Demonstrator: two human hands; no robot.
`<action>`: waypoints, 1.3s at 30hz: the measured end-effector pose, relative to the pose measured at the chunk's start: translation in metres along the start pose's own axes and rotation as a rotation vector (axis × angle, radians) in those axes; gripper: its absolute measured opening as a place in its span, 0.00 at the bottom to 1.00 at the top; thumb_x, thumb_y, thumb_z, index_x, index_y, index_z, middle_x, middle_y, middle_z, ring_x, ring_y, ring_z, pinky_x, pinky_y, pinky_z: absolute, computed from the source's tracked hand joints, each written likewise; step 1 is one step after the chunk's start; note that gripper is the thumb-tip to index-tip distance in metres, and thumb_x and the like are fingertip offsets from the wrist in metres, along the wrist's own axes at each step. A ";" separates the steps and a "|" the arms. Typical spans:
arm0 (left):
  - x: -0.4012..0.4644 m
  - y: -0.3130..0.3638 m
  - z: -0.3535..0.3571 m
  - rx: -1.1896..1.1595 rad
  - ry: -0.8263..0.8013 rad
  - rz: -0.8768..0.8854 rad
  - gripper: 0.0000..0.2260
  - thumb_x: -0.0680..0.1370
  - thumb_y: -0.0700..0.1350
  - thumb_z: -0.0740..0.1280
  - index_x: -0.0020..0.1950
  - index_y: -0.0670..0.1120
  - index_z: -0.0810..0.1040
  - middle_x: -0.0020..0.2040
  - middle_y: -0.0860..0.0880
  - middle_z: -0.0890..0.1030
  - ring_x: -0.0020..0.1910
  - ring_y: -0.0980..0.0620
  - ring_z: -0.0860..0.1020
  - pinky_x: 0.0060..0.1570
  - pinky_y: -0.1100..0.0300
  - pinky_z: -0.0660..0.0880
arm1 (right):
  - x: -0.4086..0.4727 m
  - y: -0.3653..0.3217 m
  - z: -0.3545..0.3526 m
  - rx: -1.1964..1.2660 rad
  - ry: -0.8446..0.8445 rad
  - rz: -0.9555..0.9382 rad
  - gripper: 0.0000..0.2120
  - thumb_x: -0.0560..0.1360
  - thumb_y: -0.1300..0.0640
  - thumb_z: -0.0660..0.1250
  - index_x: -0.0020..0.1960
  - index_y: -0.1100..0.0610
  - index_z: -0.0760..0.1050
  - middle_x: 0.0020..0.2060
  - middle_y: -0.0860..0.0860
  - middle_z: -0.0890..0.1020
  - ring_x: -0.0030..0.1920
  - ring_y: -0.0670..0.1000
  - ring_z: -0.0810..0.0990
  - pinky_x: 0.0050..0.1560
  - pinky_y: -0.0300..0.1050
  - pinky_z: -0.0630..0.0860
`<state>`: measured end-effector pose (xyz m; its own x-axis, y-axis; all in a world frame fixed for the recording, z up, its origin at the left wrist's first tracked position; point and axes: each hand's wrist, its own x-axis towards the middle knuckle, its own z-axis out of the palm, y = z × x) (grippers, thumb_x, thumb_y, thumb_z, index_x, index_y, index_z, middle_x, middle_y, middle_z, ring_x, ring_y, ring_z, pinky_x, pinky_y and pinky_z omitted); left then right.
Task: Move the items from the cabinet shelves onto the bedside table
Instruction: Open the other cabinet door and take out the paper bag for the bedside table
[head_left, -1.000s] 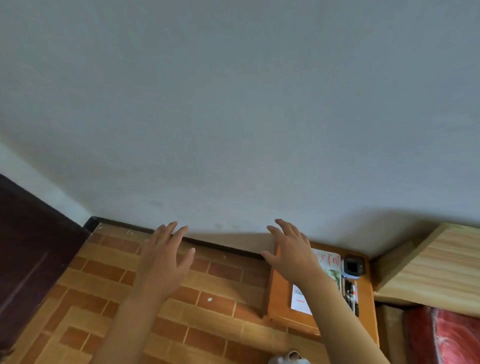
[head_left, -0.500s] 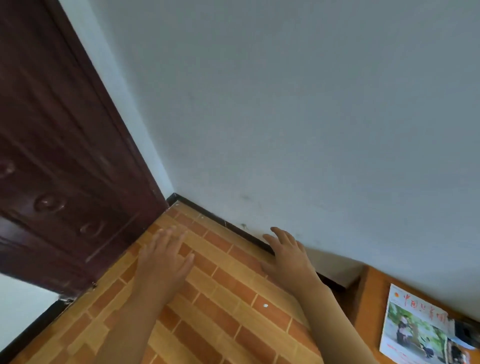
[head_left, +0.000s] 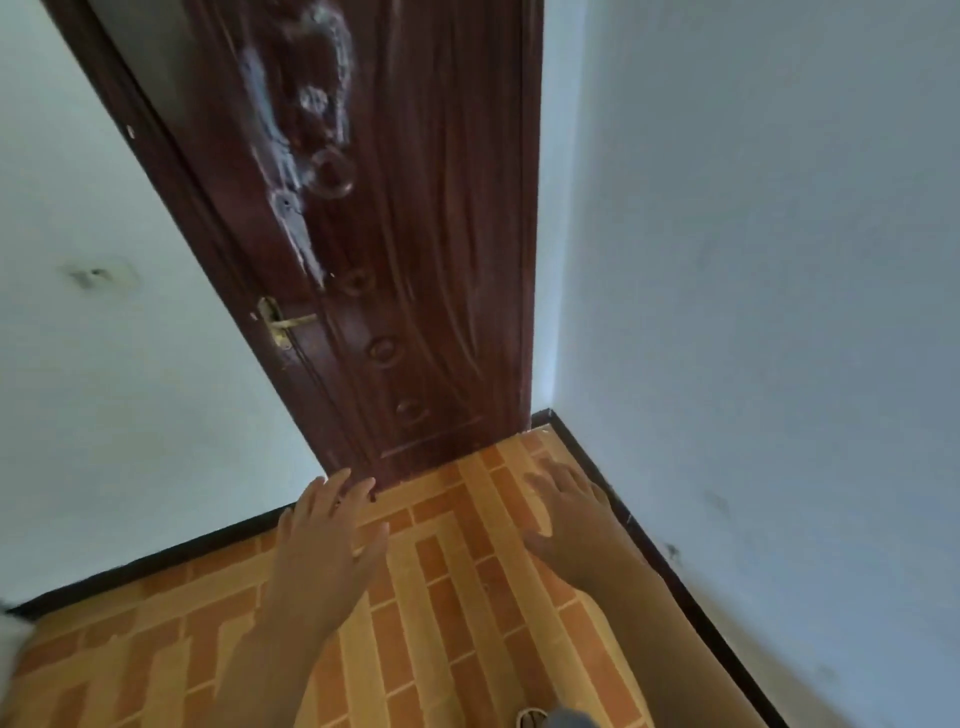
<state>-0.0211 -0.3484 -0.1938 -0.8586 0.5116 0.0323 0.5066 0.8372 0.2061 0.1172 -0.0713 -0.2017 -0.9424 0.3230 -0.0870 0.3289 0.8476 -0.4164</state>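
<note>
Before the dark wooden door (head_left: 415, 249), over brick-pattern floor (head_left: 441, 597): my left hand (head_left: 324, 540) and right hand (head_left: 571, 514), each grip released and empty; cabinet, items and worktop out of view, progress unjudgeable.

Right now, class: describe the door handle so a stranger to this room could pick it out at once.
Find the dark brown wooden door between the pale walls, above the orange brick-pattern floor. On its left edge, about halfway up, sits the door handle. It is the only brass-coloured lever there, unlike the round carved knobs down the door's middle.
</note>
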 end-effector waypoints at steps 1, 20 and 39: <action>0.000 -0.009 -0.002 0.001 0.021 -0.038 0.31 0.79 0.68 0.51 0.78 0.57 0.70 0.81 0.50 0.66 0.81 0.43 0.61 0.76 0.36 0.61 | 0.018 -0.007 0.004 -0.004 -0.004 -0.054 0.29 0.83 0.35 0.58 0.81 0.40 0.56 0.82 0.43 0.58 0.83 0.54 0.56 0.81 0.61 0.51; -0.044 -0.085 -0.029 0.052 0.188 -0.724 0.26 0.81 0.63 0.60 0.78 0.56 0.70 0.80 0.49 0.67 0.80 0.43 0.62 0.75 0.37 0.64 | 0.202 -0.155 0.066 0.006 -0.349 -0.692 0.32 0.82 0.39 0.63 0.83 0.47 0.60 0.84 0.47 0.56 0.84 0.51 0.52 0.83 0.55 0.53; -0.155 -0.318 -0.100 0.154 0.271 -1.027 0.31 0.82 0.69 0.48 0.79 0.56 0.67 0.80 0.49 0.68 0.79 0.42 0.64 0.74 0.37 0.65 | 0.210 -0.479 0.155 -0.112 -0.367 -1.101 0.33 0.83 0.34 0.57 0.83 0.47 0.57 0.83 0.46 0.56 0.83 0.51 0.52 0.82 0.57 0.53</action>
<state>-0.0573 -0.7131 -0.1663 -0.8585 -0.4952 0.1330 -0.4796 0.8673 0.1332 -0.2480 -0.4752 -0.1609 -0.6769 -0.7361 0.0072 -0.6913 0.6323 -0.3497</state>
